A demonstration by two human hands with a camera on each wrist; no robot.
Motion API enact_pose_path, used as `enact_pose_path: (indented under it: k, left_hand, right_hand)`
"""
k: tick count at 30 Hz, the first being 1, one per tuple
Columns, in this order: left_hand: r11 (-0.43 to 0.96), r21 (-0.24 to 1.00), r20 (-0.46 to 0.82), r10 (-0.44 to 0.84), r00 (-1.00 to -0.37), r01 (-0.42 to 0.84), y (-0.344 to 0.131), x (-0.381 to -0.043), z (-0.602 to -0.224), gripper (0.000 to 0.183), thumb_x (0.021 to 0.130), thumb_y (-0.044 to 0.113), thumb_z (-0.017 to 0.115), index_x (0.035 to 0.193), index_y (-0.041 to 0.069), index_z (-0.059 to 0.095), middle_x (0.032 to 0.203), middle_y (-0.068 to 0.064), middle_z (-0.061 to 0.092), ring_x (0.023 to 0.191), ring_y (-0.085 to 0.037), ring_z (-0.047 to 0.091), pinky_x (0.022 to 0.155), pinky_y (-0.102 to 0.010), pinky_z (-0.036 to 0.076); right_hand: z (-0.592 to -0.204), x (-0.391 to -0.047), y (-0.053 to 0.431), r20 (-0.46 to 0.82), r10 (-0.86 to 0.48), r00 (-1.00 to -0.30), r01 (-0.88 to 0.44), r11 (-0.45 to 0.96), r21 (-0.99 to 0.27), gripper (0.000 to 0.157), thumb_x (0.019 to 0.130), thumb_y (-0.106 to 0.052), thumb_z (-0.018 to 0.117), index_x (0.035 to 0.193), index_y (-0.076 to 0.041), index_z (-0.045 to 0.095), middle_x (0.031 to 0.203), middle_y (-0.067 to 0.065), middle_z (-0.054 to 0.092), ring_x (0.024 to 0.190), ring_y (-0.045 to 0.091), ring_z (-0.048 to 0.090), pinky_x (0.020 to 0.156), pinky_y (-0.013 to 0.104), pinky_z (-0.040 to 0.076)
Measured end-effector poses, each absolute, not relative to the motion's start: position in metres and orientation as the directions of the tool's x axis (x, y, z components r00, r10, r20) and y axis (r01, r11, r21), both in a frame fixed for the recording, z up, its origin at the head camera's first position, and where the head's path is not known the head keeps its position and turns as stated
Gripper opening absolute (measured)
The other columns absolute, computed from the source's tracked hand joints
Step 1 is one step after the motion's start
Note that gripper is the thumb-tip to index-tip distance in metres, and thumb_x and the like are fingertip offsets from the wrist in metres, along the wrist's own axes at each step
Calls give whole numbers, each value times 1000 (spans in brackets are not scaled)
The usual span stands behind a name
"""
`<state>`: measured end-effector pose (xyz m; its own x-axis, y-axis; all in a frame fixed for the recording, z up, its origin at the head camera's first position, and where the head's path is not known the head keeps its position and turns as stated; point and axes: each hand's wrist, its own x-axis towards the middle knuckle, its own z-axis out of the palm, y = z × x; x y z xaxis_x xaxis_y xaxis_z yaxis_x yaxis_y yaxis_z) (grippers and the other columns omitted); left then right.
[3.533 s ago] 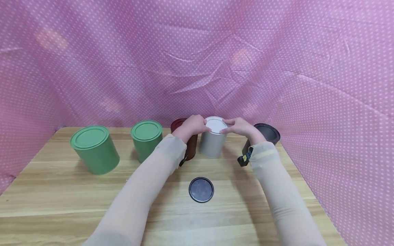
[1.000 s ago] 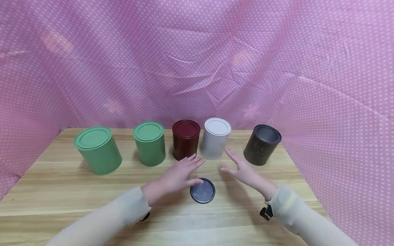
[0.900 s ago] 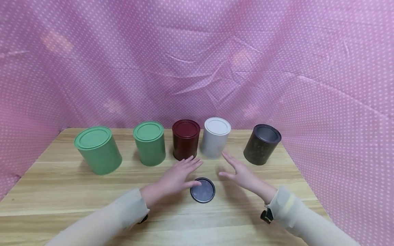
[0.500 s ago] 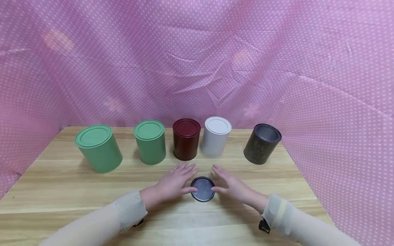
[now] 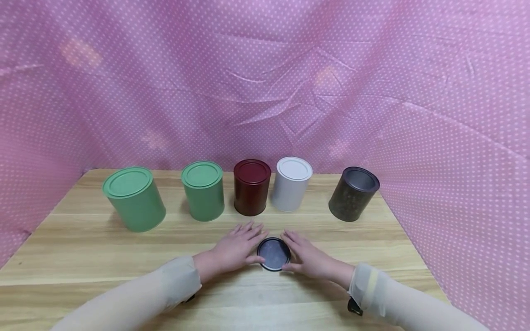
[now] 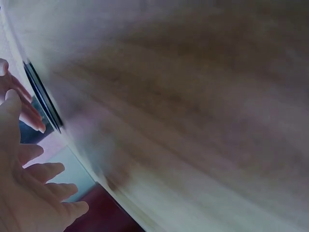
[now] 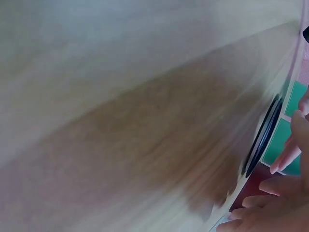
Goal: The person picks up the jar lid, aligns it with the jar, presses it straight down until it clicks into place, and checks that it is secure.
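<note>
A round dark lid (image 5: 273,254) lies flat on the wooden table between the two hands. The left hand (image 5: 233,250) is at its left side, fingers spread and thumb reaching the lid's near-left edge. On the other side the right hand (image 5: 308,257) has its extended fingers and thumb right at the rim. Both wrist views show the lid edge-on, as a thin dark disc (image 6: 43,96) in the left and a dark disc (image 7: 263,135) in the right. Neither hand is curled round anything. Behind stands a dark can (image 5: 354,195) whose top looks open.
Along the back of the table (image 5: 103,276) stand a large green can (image 5: 136,200), a smaller green can (image 5: 203,191), a dark red can (image 5: 251,188) and a white can (image 5: 291,186), each with its lid on. Pink dotted cloth (image 5: 265,92) surrounds the back and sides.
Both hands have left the white can's top and come back toward the front. Over the last second the right hand moved left and near to the lid, while the left shifted slightly. The lid stays put.
</note>
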<state>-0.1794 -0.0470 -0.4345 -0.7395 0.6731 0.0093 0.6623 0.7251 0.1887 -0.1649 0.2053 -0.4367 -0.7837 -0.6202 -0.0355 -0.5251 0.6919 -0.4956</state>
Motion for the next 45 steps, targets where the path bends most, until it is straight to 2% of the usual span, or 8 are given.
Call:
enact_pose_path:
  k: [11,19,25,45]
  left_hand:
    - [737,181,-54,669,-741,652,-44,-177,-439,74,91,57,55,148,12,41,153,-14,38,143,-38,31,114,-56,29]
    - [755,157,-84,653,-753,637,-42,-177,-439,75,89,58,57,147,12,42,153,-13,39,142,-35,33,113,-56,30]
    - [767,164,-65,636,-769,621,-40,-179,-440,78,86,58,61,143,7,46,149,-14,45,139,-35,39,111,-55,35]
    - [783,165,-99,618,-780,600,-36,-178,-434,74,83,56,66,137,7,53,147,-14,46,137,-35,41,105,-58,40]
  right_hand:
    - [-438,-164,203,-92,-591,-802,-468,716,-517,85,85,-33,73,147,7,31,152,34,23,142,50,19,112,62,27]
    - [-439,-165,202,-82,-596,-799,-496,729,-472,84,84,-31,75,146,8,33,151,35,25,141,51,22,111,61,29]
    - [-436,-166,200,-84,-595,-799,-513,749,-419,83,83,-31,76,144,8,36,151,33,29,140,49,27,112,58,31]
    - [-431,-163,195,-67,-590,-804,-519,754,-402,83,79,-30,80,139,11,41,146,34,35,137,51,31,110,58,34]
